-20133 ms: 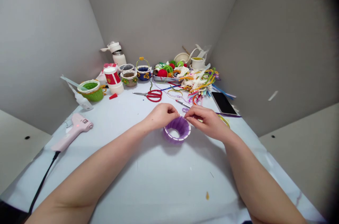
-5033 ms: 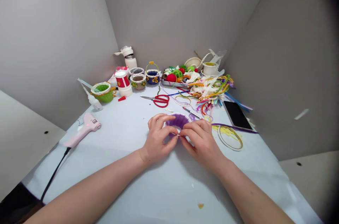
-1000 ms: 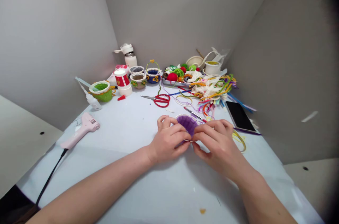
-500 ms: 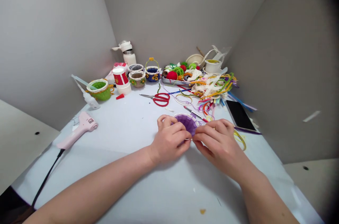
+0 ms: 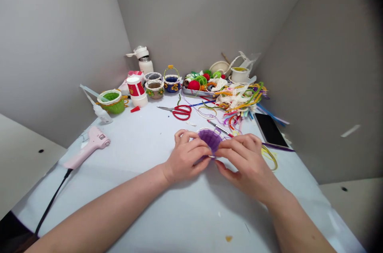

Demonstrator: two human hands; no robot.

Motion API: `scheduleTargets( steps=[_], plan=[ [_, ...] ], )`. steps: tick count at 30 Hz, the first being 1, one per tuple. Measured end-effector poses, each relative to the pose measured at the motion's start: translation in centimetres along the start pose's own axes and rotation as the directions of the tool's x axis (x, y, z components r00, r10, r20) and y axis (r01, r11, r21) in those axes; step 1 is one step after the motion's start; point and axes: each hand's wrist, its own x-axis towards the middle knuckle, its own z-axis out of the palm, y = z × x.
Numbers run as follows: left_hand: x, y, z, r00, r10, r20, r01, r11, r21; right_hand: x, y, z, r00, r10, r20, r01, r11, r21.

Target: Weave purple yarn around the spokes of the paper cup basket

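A small purple woven basket [image 5: 211, 138] with a white rim sits in front of me between my two hands. My left hand [image 5: 188, 155] is closed on its left side, thumb and fingertips pinching the white edge nearest me. On the other side, my right hand [image 5: 241, 157] has its fingers curled against the basket's near right rim. The right thumb stands slightly apart, below the fingertips. My fingers hide much of the basket's outer wall. A pen [image 5: 220, 129] lies just behind the basket, and red-handled scissors [image 5: 181, 112] rest farther back.
A pink glue gun [image 5: 89, 145] with a black cord lies left. Behind it are a green basket [image 5: 113, 102], a glue bottle [image 5: 102, 114] and a blue basket [image 5: 172, 84]. Yarn and cords [image 5: 236, 97] are heaped at the back right, near a phone [image 5: 271, 130]. Grey panels [image 5: 209, 13] enclose the table.
Both hands have shifted slightly left along the near rim. The right thumb has come away from its fingers, and a gap now shows between the two hands' fingertips.
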Motion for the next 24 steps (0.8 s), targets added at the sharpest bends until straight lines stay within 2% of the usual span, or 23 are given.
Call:
scheduleTargets(
  steps=[6,14,20,24],
  plan=[
    [-0.1,0.2,0.6,1.0,-0.006,-0.019,0.005,0.999,-0.032,0.0,-0.5,0.6,1.0,-0.024,-0.012,0.024,1.0,-0.002],
    [0.0,0.6,0.7,0.997,-0.072,0.006,0.072,0.997,-0.039,0.1,-0.3,0.8,0.999,-0.04,-0.01,0.04,0.999,-0.033],
    [0.0,0.1,0.3,0.996,-0.076,0.044,0.077,0.997,-0.028,-0.1,0.6,0.0,1.0,0.031,0.004,-0.031,1.0,0.001],
    [0.0,-0.1,0.4,0.998,-0.06,0.029,0.061,0.998,-0.031,-0.2,1.3,-0.3,0.998,0.056,-0.002,-0.056,0.998,-0.017]
  ],
)
